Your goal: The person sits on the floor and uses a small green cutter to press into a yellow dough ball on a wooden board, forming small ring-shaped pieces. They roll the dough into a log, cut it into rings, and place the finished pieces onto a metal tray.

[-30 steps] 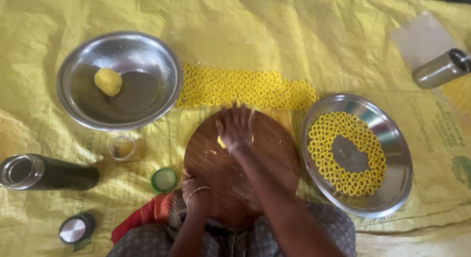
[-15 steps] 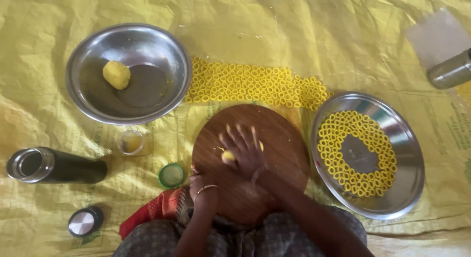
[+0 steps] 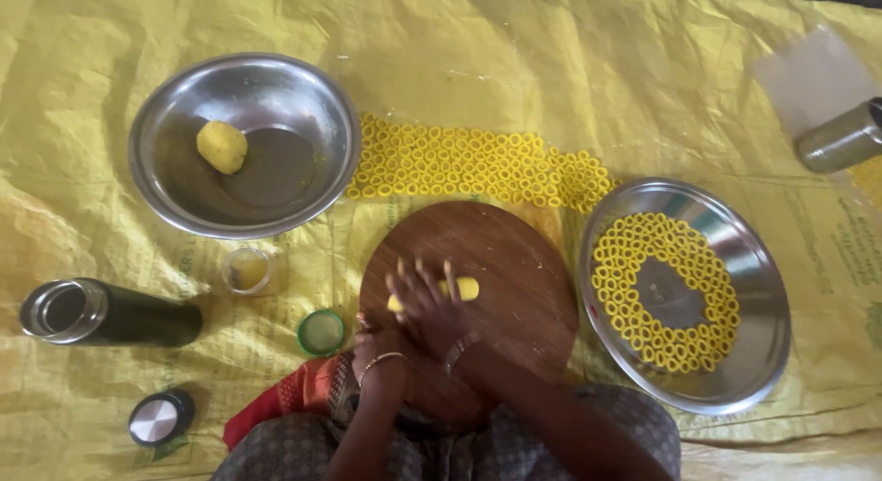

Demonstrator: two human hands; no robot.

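My right hand lies flat on the round wooden board, palm down, fingers spread over a short roll of yellow dough; the roll pokes out past my fingers on both sides. That grip is wide and pressing, not closed around anything. My left hand rests at the near edge of the board, mostly tucked under my right wrist, and I cannot tell whether its grip is wide or curled.

Judging from how things lie, the work is well along but not finished. A good many dough rings are already shaped and laid in tight rows on the yellow sheet just beyond the board, too many and too small for me to count. More rings fill the steel plate to my right in a broad band around its bare middle, also past counting. What is left, as I judge it, is the roll under my palm and one lump of dough sitting in the steel bowl to the far left.

Counting the rest: one board, one bowl, one plate, one lump, one roll. One dark flask lies on its side to my left, open mouth outward, and its cap sits apart, nearer me. One small clear cup and one small green lid stand between the flask and the board. One steel tumbler lies at the far right, near a pale sheet of paper.
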